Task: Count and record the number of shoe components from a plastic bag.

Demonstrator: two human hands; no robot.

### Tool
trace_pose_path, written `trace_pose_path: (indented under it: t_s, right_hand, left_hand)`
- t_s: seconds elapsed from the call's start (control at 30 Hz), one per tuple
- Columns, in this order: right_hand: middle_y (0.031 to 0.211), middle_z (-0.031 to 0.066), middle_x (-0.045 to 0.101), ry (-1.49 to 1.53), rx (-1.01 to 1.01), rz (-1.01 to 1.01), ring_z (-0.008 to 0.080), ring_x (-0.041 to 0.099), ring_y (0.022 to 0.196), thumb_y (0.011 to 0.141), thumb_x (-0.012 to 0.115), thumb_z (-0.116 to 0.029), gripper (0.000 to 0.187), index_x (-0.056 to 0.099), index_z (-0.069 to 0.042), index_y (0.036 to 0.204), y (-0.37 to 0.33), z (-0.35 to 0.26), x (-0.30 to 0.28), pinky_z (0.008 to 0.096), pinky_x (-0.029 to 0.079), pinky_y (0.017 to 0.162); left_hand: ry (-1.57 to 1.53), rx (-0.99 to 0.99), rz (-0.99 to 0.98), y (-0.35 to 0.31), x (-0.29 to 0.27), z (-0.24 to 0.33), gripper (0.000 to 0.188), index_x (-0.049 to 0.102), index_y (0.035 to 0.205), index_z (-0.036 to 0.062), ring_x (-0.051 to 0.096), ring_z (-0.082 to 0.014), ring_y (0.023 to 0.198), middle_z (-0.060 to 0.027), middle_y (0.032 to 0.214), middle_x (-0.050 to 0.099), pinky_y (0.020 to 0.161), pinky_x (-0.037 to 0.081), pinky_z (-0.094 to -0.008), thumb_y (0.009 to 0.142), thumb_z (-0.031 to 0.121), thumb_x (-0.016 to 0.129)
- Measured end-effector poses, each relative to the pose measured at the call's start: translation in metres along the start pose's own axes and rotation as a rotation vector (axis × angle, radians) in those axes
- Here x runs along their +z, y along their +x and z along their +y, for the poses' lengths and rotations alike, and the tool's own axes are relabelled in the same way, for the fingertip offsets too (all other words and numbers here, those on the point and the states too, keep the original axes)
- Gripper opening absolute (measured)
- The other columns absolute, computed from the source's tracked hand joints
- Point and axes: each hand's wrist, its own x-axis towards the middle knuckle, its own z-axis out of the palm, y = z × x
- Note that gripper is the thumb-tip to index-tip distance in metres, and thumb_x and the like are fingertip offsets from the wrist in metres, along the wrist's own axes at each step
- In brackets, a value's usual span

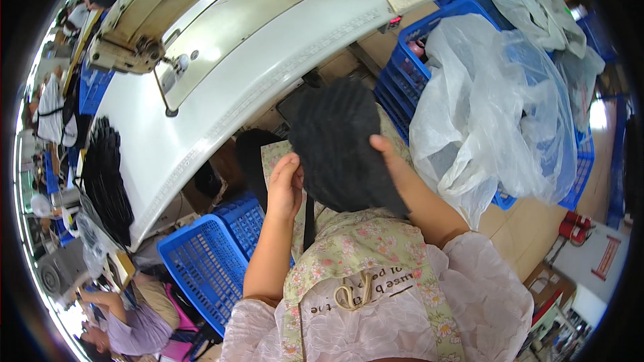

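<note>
Between my two hands, above my lap, is a black fabric piece (342, 141) with a faintly ribbed surface, perhaps several layers together. My left hand (286, 184) pinches its left edge, thumb and fingertips closed together. At the right edge my right hand (392, 161) grips it with the thumb on top; the other fingers are hidden beneath. A narrow black strip (309, 221) hangs below the fabric beside my left wrist. Under it all lies my flowered apron (355, 238).
A sewing machine (134, 33) stands on the white table (154, 147) ahead, with a black bundle of strips (107, 181) at its left end. A blue basket (208, 255) sits left of me. Plastic bags (490, 107) cover blue crates (402, 74) at right. Another person (137, 325) sits lower left.
</note>
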Motion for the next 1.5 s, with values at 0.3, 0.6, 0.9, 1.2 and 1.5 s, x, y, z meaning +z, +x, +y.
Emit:
trace_pose_path:
  t_s: [0.3,0.6,0.9,1.2,1.5]
  right_hand:
    - [0.128,0.0184,0.051,-0.129,-0.177,0.055,0.03,0.053,0.114,0.071,0.068,-0.047,0.079,0.045,-0.001,0.131,-0.026,-0.004,-0.02,0.0415,0.042,0.099]
    - [0.123,0.0176,0.054,-2.022,0.447,0.388,0.0308,0.055,0.11,0.074,0.064,-0.04,0.064,0.05,-0.003,0.124,-0.141,0.004,-0.034,0.042,0.045,0.093]
    - [0.118,0.0169,0.058,-2.401,0.736,0.263,0.0316,0.058,0.106,0.077,0.061,-0.033,0.051,0.056,-0.004,0.118,-0.151,0.008,-0.052,0.0426,0.048,0.088]
    - [0.097,0.0151,0.064,-2.472,0.426,0.257,0.0341,0.063,0.084,0.081,0.052,-0.016,0.025,0.062,-0.006,0.101,-0.155,0.013,-0.055,0.0446,0.052,0.07]
    - [0.09,0.0138,0.066,-2.501,0.518,0.2,0.0326,0.066,0.078,0.083,0.05,-0.014,0.02,0.062,-0.008,0.099,-0.154,0.01,-0.049,0.0435,0.054,0.067]
  left_hand:
    - [0.451,0.06,-0.052,-0.02,0.034,0.012,0.017,0.057,0.096,-0.0021,0.056,-0.0076,0.066,-0.0018,0.079,0.059,0.058,0.049,-0.0237,0.089,0.013,0.061]
    - [0.354,-0.056,-0.246,-0.036,0.044,0.033,0.024,0.056,0.101,-0.0035,0.062,-0.0116,0.076,-0.0054,0.086,0.061,0.062,0.05,-0.0246,0.086,0.011,0.066]
    - [0.252,-0.082,-0.208,-0.038,0.047,0.041,0.025,0.055,0.105,-0.0026,0.062,-0.0117,0.074,-0.0056,0.086,0.061,0.061,0.05,-0.0238,0.088,0.013,0.063]
    - [0.287,-0.08,-0.188,-0.041,0.051,0.045,0.028,0.049,0.111,0.0001,0.059,-0.0082,0.073,-0.0043,0.084,0.06,0.06,0.047,-0.0214,0.086,0.005,0.061]
    - [0.554,0.243,-0.037,-0.055,0.063,0.039,0.028,0.049,0.115,0.0028,0.058,-0.0091,0.059,-0.0041,0.068,0.058,0.055,0.046,-0.0221,0.087,0.001,0.052]
